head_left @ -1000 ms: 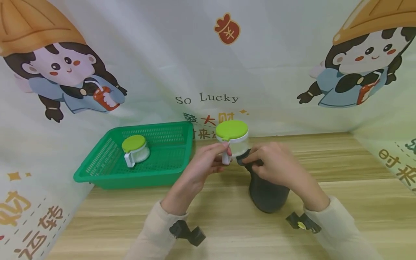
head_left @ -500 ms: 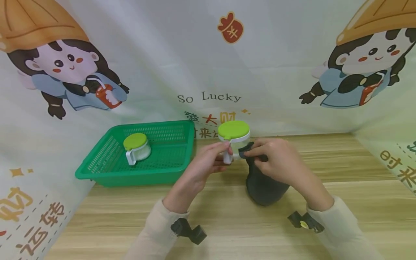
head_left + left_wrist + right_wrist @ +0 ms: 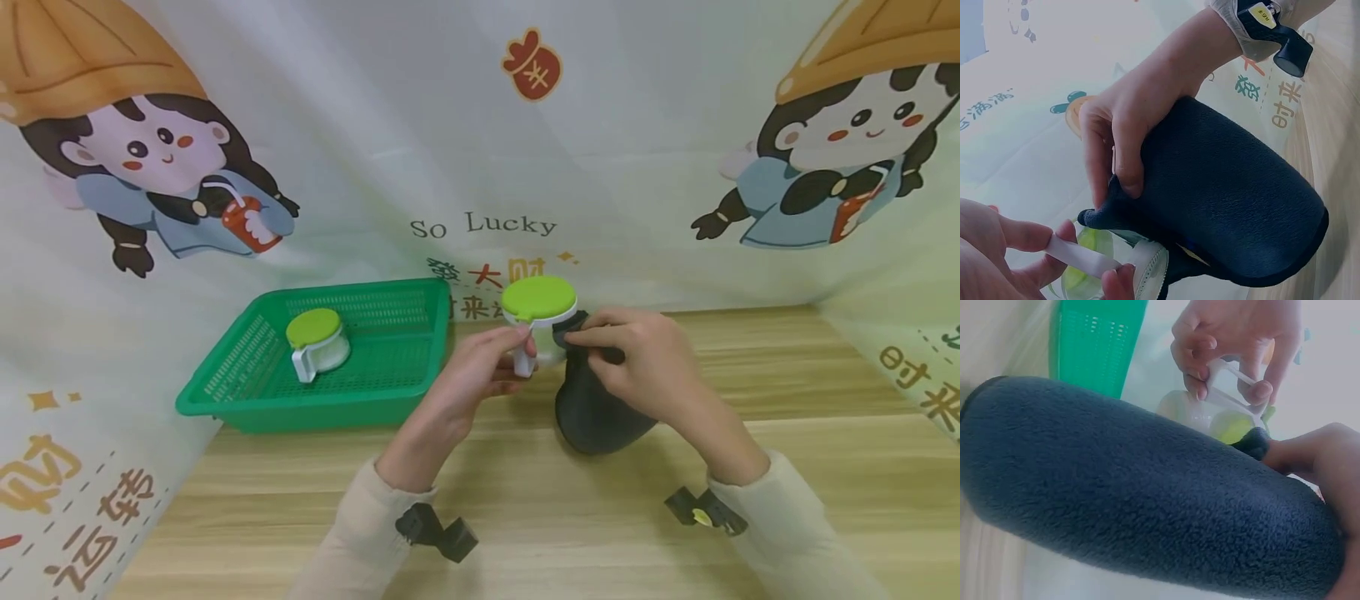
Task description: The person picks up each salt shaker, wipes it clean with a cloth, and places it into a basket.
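Observation:
My left hand (image 3: 480, 367) holds a clear seasoning jar by its white handle (image 3: 1082, 257), raised above the table. The jar has a bright green lid (image 3: 538, 298) with a white rim, and it stays roughly upright. In my right hand (image 3: 641, 358) is a dark grey fleecy cloth (image 3: 600, 417), pinched near its top and held against the jar's right side. The rest of the cloth hangs below that hand. In the right wrist view the cloth covers much of the scene, and part of the jar is hidden behind it.
A green plastic basket (image 3: 300, 417) stands at the left on the wooden table (image 3: 480, 517). Inside it sits a second jar (image 3: 327, 354) with a green lid and white handle. A printed white sheet (image 3: 375, 125) rises behind and at both sides.
My right hand has shifted slightly upward along the jar's side with the cloth. The hanging part of the cloth has swung up and left. My left hand and the jar have barely moved.

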Demonstrator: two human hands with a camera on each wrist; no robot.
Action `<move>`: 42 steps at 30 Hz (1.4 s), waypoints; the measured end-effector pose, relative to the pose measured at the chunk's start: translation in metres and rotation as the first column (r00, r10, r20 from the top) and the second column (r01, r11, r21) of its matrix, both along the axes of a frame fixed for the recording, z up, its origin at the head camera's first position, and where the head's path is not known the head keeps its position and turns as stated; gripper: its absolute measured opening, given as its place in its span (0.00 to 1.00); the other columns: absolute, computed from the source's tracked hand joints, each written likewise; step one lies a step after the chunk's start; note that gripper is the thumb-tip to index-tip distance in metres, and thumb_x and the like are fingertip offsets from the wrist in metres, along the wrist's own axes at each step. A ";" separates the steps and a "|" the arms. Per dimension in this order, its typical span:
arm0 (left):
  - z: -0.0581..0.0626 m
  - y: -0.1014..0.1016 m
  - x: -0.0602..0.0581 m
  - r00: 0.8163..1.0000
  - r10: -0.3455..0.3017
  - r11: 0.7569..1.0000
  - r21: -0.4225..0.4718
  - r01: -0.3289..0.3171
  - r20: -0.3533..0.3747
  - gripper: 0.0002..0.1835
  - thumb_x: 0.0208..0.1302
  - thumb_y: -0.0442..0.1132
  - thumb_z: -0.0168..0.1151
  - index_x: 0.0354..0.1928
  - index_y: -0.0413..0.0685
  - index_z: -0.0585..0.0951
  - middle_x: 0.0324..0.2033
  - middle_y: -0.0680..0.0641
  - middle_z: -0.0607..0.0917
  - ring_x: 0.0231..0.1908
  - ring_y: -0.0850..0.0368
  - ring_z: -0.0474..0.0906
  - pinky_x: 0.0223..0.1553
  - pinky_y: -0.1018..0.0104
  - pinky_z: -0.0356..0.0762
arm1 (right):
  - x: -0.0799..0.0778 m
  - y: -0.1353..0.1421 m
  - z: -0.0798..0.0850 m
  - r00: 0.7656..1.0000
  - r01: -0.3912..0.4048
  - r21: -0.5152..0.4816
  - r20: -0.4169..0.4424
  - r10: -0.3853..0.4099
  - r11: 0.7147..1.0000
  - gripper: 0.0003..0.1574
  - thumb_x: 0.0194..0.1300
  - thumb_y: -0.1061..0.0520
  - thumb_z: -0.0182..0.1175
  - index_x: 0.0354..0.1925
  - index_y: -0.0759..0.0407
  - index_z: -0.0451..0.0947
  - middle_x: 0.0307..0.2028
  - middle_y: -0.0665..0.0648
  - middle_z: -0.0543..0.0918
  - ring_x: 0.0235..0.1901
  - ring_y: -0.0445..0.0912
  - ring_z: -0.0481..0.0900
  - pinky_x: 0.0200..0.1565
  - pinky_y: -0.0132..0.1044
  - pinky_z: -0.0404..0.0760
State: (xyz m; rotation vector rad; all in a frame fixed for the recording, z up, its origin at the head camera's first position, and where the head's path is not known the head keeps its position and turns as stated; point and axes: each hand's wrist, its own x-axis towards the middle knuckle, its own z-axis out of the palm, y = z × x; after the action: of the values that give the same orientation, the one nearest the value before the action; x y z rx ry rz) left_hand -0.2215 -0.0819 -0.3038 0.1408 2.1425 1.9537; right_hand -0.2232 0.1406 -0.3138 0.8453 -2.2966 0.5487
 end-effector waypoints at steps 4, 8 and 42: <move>0.001 0.000 0.000 1.000 -0.006 1.000 0.010 0.006 0.010 0.17 0.79 0.52 0.54 0.35 0.50 0.80 0.34 0.52 0.82 0.37 0.55 0.79 0.39 0.67 0.78 | 0.001 0.002 0.001 0.996 0.010 0.063 0.088 -0.015 0.998 0.19 0.55 0.67 0.68 0.43 0.49 0.92 0.41 0.51 0.91 0.32 0.46 0.84 0.30 0.39 0.76; 0.001 0.000 0.001 1.000 -0.006 1.000 0.022 0.005 0.011 0.16 0.79 0.51 0.54 0.34 0.50 0.80 0.35 0.51 0.82 0.38 0.55 0.79 0.40 0.66 0.77 | 0.001 0.003 0.003 0.984 -0.009 0.155 0.175 -0.019 0.988 0.21 0.55 0.68 0.68 0.41 0.46 0.93 0.41 0.50 0.91 0.25 0.39 0.74 0.25 0.33 0.68; 0.002 -0.002 0.002 1.000 -0.008 1.000 0.026 0.008 -0.006 0.16 0.78 0.51 0.55 0.34 0.50 0.81 0.35 0.51 0.84 0.38 0.54 0.81 0.39 0.67 0.78 | 0.001 0.005 0.005 0.999 0.012 0.054 0.032 -0.014 0.998 0.18 0.54 0.69 0.69 0.40 0.50 0.93 0.40 0.53 0.91 0.32 0.48 0.87 0.29 0.41 0.78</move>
State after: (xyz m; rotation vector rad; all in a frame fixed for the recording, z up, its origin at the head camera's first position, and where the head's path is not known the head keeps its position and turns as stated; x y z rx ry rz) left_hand -0.2198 -0.0836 -0.3021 0.1602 2.1176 1.9799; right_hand -0.2219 0.1455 -0.3092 0.8523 -2.3542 0.5000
